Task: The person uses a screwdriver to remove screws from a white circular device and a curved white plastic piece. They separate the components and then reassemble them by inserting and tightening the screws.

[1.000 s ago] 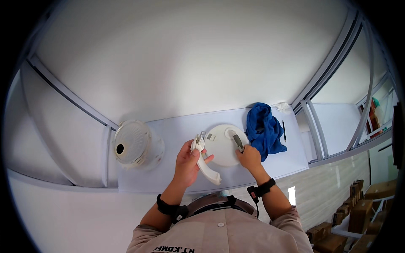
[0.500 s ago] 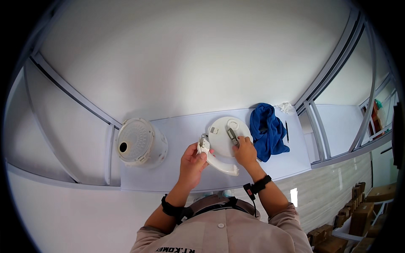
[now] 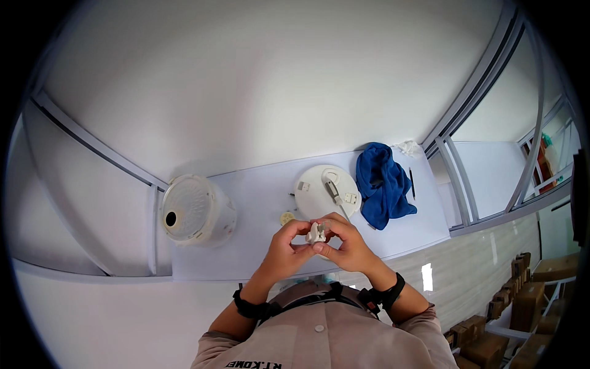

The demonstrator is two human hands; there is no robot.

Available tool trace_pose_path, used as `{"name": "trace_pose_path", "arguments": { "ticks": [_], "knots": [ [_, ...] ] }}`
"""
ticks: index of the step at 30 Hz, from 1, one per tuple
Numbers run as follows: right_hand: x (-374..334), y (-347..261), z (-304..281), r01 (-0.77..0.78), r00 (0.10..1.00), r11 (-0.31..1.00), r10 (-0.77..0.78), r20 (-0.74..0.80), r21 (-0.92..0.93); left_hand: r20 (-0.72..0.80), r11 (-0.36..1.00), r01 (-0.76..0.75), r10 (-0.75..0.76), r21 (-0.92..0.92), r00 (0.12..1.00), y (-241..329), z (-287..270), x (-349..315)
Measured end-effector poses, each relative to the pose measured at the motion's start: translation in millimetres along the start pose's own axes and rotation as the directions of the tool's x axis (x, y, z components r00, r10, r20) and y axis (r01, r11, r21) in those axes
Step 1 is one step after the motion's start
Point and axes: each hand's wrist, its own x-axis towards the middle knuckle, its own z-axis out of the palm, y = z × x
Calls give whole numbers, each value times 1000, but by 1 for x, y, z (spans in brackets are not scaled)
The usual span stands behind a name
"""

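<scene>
Both hands meet near the table's front edge, over a small white plastic part [image 3: 316, 232]. My left hand [image 3: 286, 246] grips it from the left, thumb and fingers closed. My right hand [image 3: 349, 243] pinches it from the other side. Its long curved arm, plain half a second ago, is now mostly hidden by the hands. Just beyond them lies a round white lid [image 3: 310, 202] with small fittings on it. A grey-handled tool [image 3: 332, 192] rests across this lid, its slim pale end pointing toward my right hand.
A white tub-like drum [image 3: 218, 212] with a dark round hole stands at the table's left. A crumpled blue cloth [image 3: 382, 187] lies right of the lid, with a dark pen-like stick [image 3: 412, 183] beyond it. A yellowish disc [image 3: 287, 218] sits near my left hand.
My right hand has let go of the grey-handled tool and joined my left on the white part. The part has moved nearer to me and turned. The yellowish disc now shows on the table.
</scene>
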Motion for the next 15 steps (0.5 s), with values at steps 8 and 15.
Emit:
{"name": "trace_pose_path", "arguments": {
  "ticks": [8,15],
  "knots": [
    [-17,-4,0,101,994,984,-105,-21,-143,120,972,-151,131,181,984,2,-9,-8],
    [-25,7,14,113,990,986,-122,-69,-125,67,978,-141,132,153,989,-17,-5,-15]
  ]
}}
